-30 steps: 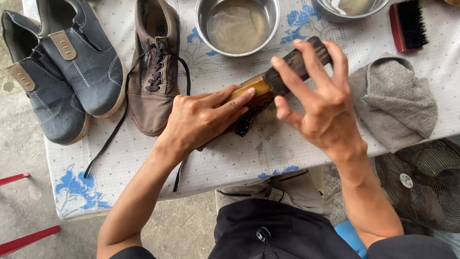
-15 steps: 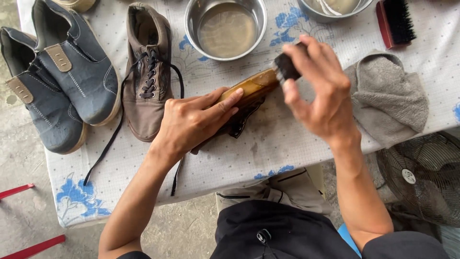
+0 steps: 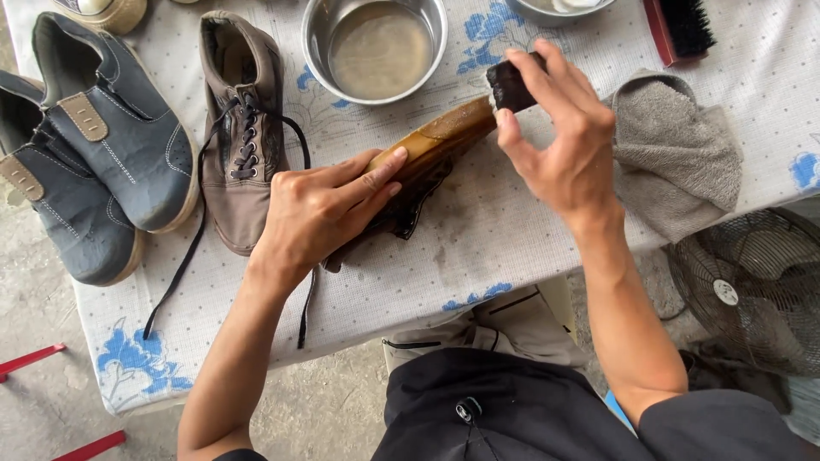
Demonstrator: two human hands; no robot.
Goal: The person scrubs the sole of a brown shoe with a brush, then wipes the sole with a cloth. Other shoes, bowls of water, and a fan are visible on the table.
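My left hand (image 3: 320, 209) presses down on a brown shoe (image 3: 431, 149) that lies on its side with its tan sole up, on the white cloth-covered table (image 3: 478, 248). My right hand (image 3: 559, 141) grips a small dark scrubbing pad (image 3: 511, 85) and holds it against the sole's far end. A second brown lace-up shoe (image 3: 243, 128) stands upright just left of my left hand, its black laces trailing over the table's front edge.
A steel bowl of murky water (image 3: 376, 47) sits behind the shoe. Two grey-blue slip-on shoes (image 3: 94, 145) lie at the left. A grey cloth (image 3: 675, 154) and a red-handled brush (image 3: 683, 26) are at the right. A floor fan (image 3: 747, 290) stands beside the table.
My right hand has slid the pad along the sole toward its far end and back slightly. The left hand keeps its hold on the shoe.
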